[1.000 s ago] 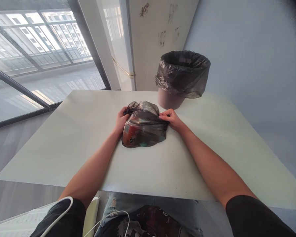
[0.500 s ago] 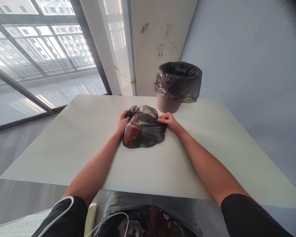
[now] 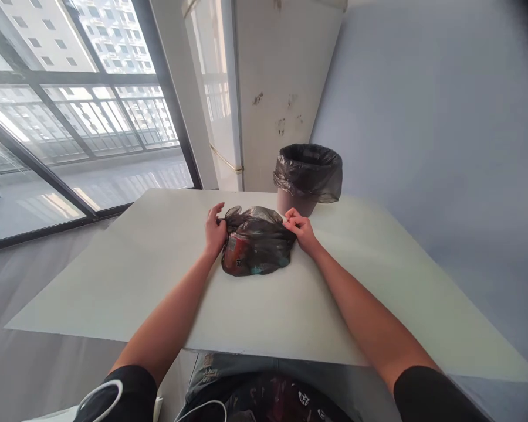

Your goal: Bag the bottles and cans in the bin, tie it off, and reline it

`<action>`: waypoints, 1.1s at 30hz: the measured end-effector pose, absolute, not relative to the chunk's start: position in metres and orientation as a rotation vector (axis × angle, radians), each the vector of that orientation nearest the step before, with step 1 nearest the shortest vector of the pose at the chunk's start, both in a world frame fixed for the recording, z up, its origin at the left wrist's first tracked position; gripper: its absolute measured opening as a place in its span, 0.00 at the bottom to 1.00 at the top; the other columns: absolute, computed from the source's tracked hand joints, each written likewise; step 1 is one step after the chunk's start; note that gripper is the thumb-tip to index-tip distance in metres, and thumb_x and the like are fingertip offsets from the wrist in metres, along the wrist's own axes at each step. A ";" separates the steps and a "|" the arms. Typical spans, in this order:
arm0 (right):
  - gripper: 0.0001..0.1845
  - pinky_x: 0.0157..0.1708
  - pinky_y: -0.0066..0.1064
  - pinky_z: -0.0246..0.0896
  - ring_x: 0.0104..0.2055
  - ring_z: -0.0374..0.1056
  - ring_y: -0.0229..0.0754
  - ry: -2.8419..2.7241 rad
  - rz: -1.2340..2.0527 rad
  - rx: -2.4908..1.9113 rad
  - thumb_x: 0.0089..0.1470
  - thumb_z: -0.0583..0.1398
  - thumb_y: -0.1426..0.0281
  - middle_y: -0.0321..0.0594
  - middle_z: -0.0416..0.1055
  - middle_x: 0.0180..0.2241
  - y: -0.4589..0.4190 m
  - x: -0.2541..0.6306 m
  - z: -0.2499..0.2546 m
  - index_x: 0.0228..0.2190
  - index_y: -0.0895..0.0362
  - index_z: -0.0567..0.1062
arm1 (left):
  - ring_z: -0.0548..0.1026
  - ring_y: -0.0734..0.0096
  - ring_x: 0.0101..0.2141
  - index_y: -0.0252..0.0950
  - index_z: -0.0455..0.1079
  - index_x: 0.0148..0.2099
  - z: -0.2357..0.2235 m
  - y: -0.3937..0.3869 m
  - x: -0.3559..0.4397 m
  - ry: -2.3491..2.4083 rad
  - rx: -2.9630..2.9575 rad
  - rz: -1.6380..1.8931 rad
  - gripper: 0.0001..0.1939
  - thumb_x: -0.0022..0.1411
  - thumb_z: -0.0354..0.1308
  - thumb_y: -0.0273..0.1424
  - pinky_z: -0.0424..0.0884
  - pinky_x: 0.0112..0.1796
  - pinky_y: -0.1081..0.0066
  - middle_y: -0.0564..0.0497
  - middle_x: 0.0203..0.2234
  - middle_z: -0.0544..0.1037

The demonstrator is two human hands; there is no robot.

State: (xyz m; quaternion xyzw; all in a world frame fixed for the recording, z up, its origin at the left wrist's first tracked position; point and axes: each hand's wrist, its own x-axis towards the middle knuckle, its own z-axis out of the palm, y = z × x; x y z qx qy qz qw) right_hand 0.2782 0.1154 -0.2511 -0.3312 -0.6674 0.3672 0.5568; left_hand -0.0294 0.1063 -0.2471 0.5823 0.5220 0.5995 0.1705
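Note:
A dark, half-transparent plastic bag (image 3: 257, 246) with a red-labelled can or packet inside lies on the white table (image 3: 158, 275). My left hand (image 3: 214, 230) pinches the bag's left edge, with the other fingers raised. On the bag's right side, my right hand (image 3: 300, 228) grips the top edge with its fingers closed. The film is pulled between the two hands.
A small bin (image 3: 308, 179) lined with a dark bag stands on the table just behind the bag, at the far edge. A white fridge (image 3: 264, 88) rises behind it. Large windows (image 3: 70, 129) fill the left, and a blue wall the right.
The camera has tilted up, so everything sits lower and smaller in the picture. My hands stay on the bag's two edges; the left fingers have lifted a little.

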 end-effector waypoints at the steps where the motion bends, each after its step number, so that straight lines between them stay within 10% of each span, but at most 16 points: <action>1: 0.28 0.43 0.35 0.58 0.39 0.61 0.41 -1.546 0.770 -0.792 0.58 0.68 0.56 0.38 0.63 0.36 0.111 0.278 -0.244 0.17 0.56 0.64 | 0.75 0.54 0.59 0.40 0.77 0.57 -0.238 0.099 -0.032 1.503 1.796 1.741 0.30 0.55 0.52 0.17 0.69 0.64 0.49 0.44 0.56 0.79; 6: 0.27 0.48 0.39 0.61 0.39 0.69 0.42 -1.727 0.594 -0.680 0.66 0.63 0.63 0.42 0.75 0.37 0.069 0.281 -0.205 0.18 0.56 0.66 | 0.78 0.60 0.54 0.40 0.81 0.45 -0.207 0.071 -0.039 1.002 2.480 1.460 0.23 0.60 0.49 0.16 0.74 0.58 0.56 0.47 0.51 0.82; 12: 0.28 0.30 0.33 0.57 0.28 0.65 0.37 -1.946 0.760 -0.652 0.67 0.63 0.63 0.39 0.74 0.30 0.013 0.298 -0.215 0.17 0.56 0.63 | 0.76 0.71 0.31 0.39 0.73 0.33 -0.201 0.060 -0.039 0.891 2.652 1.066 0.16 0.58 0.48 0.16 0.72 0.36 0.70 0.52 0.29 0.78; 18: 0.19 0.32 0.32 0.57 0.28 0.62 0.38 -2.004 0.714 -0.901 0.72 0.56 0.56 0.36 0.72 0.30 0.005 0.308 -0.223 0.32 0.54 0.73 | 0.73 0.71 0.30 0.39 0.70 0.34 -0.201 0.052 -0.031 0.909 2.657 1.039 0.12 0.63 0.49 0.20 0.69 0.35 0.70 0.53 0.29 0.75; 24: 0.25 0.33 0.35 0.56 0.26 0.60 0.44 -2.369 0.226 -1.224 0.69 0.56 0.61 0.37 0.65 0.18 0.015 0.318 -0.232 0.20 0.53 0.69 | 0.74 0.69 0.29 0.40 0.69 0.33 -0.222 0.056 -0.018 1.048 2.785 1.007 0.10 0.65 0.50 0.25 0.68 0.33 0.70 0.51 0.28 0.76; 29: 0.12 0.42 0.37 0.67 0.36 0.74 0.47 -2.257 0.266 -1.233 0.63 0.58 0.73 0.42 0.81 0.35 0.026 0.325 -0.241 0.37 0.53 0.83 | 0.75 0.69 0.25 0.40 0.74 0.37 -0.229 0.059 -0.012 1.153 2.755 1.023 0.13 0.71 0.49 0.28 0.68 0.30 0.70 0.52 0.26 0.78; 33: 0.28 0.47 0.38 0.72 0.46 0.78 0.49 -2.210 0.350 -1.221 0.57 0.57 0.79 0.48 0.80 0.51 0.032 0.331 -0.244 0.57 0.55 0.79 | 0.80 0.67 0.30 0.44 0.77 0.56 -0.224 0.057 -0.006 1.229 2.611 0.987 0.15 0.77 0.51 0.37 0.73 0.34 0.69 0.52 0.36 0.85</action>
